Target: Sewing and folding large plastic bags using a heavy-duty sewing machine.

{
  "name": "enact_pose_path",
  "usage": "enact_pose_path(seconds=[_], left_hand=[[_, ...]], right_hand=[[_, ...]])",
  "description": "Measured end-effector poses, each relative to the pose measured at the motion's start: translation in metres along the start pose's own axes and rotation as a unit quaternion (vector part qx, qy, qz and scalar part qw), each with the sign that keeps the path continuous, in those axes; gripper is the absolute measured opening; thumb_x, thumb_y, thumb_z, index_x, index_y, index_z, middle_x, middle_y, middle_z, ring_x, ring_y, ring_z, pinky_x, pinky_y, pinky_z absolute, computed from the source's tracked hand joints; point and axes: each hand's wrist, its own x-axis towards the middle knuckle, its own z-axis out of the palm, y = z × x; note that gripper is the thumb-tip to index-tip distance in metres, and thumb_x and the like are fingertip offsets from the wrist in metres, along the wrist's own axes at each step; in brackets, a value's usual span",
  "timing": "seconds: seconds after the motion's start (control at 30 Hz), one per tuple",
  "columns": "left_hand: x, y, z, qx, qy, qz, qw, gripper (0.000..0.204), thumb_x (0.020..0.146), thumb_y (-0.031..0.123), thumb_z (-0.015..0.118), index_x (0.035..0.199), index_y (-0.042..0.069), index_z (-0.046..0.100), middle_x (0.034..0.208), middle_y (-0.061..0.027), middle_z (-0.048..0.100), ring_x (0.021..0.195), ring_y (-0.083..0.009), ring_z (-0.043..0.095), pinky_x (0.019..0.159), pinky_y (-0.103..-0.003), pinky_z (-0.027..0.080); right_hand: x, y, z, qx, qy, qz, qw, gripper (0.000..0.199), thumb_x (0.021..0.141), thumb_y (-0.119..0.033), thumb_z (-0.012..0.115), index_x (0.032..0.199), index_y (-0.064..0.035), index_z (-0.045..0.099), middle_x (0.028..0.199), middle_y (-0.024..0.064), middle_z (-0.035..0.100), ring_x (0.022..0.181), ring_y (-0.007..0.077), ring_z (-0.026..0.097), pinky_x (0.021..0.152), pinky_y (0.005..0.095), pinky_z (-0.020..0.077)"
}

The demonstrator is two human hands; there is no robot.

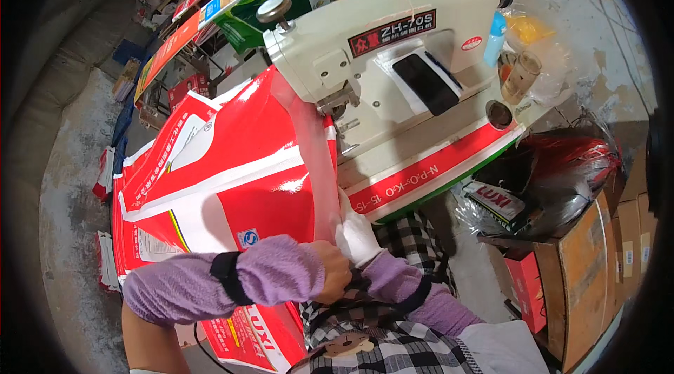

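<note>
A person seated at a cream industrial sewing machine [393, 58] works a glossy red-and-white woven sack [232, 177] w/ both hands. The left hand [333, 270], bare, is curled shut, fingers pinched on the sack's near edge just below the machine; a lilac knit sleeve guard w/ a black band covers that forearm. The right hand [356, 234], in a white glove, sits just beside and touching the left, fingers closed around the same edge, a thin translucent pink strip [316, 163] of the sack's liner rising from the grip toward the needle area [344, 111]. Right forearm wears a matching lilac guard.

The sack spreads left of the machine head and drapes down over the person's lap, its lower end hanging toward the floor; more red sacks [109, 255] lie stacked beneath it at left. A white sack w/ red stripe & green edge [435, 163] covers the counter under the machine. On the counter's far right: a blue bottle [494, 38] and a clear cup [520, 76]. Cardboard boxes [590, 269] and a dark plastic bag w/ red contents [562, 163] stand at right. The person wears a black-and-white check garment [379, 346].
</note>
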Motion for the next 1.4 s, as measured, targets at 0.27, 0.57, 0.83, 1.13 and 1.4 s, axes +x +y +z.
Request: enact_pose_path(seconds=[0.27, 0.57, 0.83, 1.13, 1.4], left_hand=[[-0.053, -0.016, -0.112, 0.109, -0.208, -0.119, 0.965, 0.017, 0.078, 0.016, 0.061, 0.091, 0.007, 0.068, 0.092, -0.0136, 0.068, 0.094, -0.0327, 0.065, 0.08, -0.041, 0.052], [0.0, -0.054, -0.064, -0.017, 0.009, 0.046, 0.999, 0.033, 0.078, 0.035, 0.066, 0.094, 0.006, 0.069, 0.088, -0.0137, 0.068, 0.084, -0.0282, 0.066, 0.072, -0.04, 0.053], [-0.04, -0.022, -0.042, -0.055, -0.045, -0.084, 0.994, 0.03, 0.07, 0.04, 0.069, 0.08, 0.011, 0.07, 0.07, -0.0114, 0.066, 0.071, -0.0293, 0.066, 0.058, -0.043, 0.051], [0.005, 0.024, 0.017, -0.056, 0.217, -0.083, 0.971, 0.018, 0.082, 0.019, 0.054, 0.089, 0.004, 0.061, 0.066, -0.0134, 0.063, 0.063, -0.0312, 0.067, 0.052, -0.043, 0.053], [0.004, -0.002, -0.003, 0.034, 0.179, 0.049, 0.982, 0.022, 0.077, 0.019, 0.059, 0.094, 0.005, 0.064, 0.075, -0.0114, 0.066, 0.08, -0.029, 0.067, 0.068, -0.043, 0.054]], right_hand=[[0.021, -0.031, -0.019, -0.218, -0.098, 0.004, 0.971, 0.07, 0.079, -0.018, 0.056, 0.141, -0.0023, 0.029, 0.071, 0.0204, 0.066, 0.067, 0.0386, 0.066, 0.058, 0.0465, 0.0519], [0.161, 0.013, 0.019, -0.382, -0.027, -0.037, 0.923, 0.056, 0.08, -0.014, 0.053, 0.133, -0.0017, 0.04, 0.074, 0.0173, 0.068, 0.068, 0.0339, 0.067, 0.061, 0.0456, 0.0528], [0.107, -0.013, 0.008, -0.27, -0.006, -0.022, 0.962, 0.072, 0.078, -0.011, 0.055, 0.144, -0.0017, 0.028, 0.079, 0.0177, 0.068, 0.072, 0.0331, 0.068, 0.067, 0.0424, 0.0537], [0.051, 0.004, -0.039, -0.084, -0.019, 0.003, 0.996, 0.061, 0.092, -0.034, 0.047, 0.14, -0.0002, 0.03, 0.085, 0.0252, 0.066, 0.083, 0.0426, 0.064, 0.076, 0.0504, 0.0496], [0.065, -0.003, -0.011, -0.276, -0.015, -0.011, 0.961, 0.07, 0.084, -0.018, 0.049, 0.146, -0.0032, 0.02, 0.074, 0.0214, 0.066, 0.067, 0.038, 0.067, 0.057, 0.0493, 0.0519]])
